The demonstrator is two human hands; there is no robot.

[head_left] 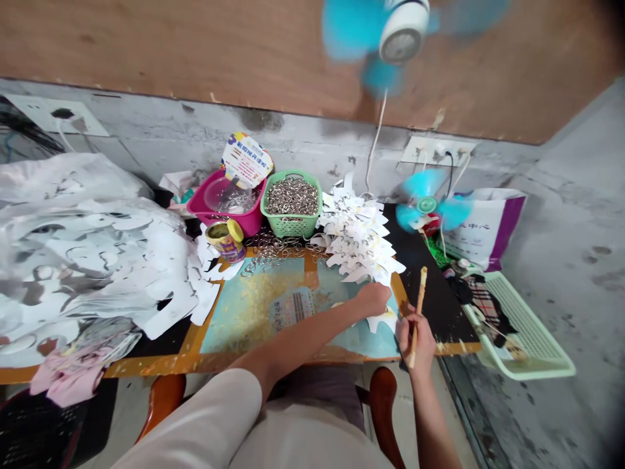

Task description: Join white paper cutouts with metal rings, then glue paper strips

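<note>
1. Our left hand [374, 299] lies over the edge of a fanned stack of white paper cut-outs [356, 238], its fingers [378, 288] bunched close together. We cannot tell whether they pinch the paper or only press on it, but they seem placed to keep the sheets from sliding.
2. Our right hand [417, 342] is closed firmly around a slim wooden stick [418, 299], which rises beyond the fingertips, held clear of the paper.
3. Just below the left fingers, a loose white cut-out [383, 320] lies between our hands on a painted tabletop [195, 345].
4. Beyond the left fingers, a green plastic basket [291, 225] of metal rings and spilled loose rings [273, 251] seem kept within reach.
5. Well left of the fingers, a heap of perforated white sheets [88, 260] looks pushed aside, leaving working room.
</note>
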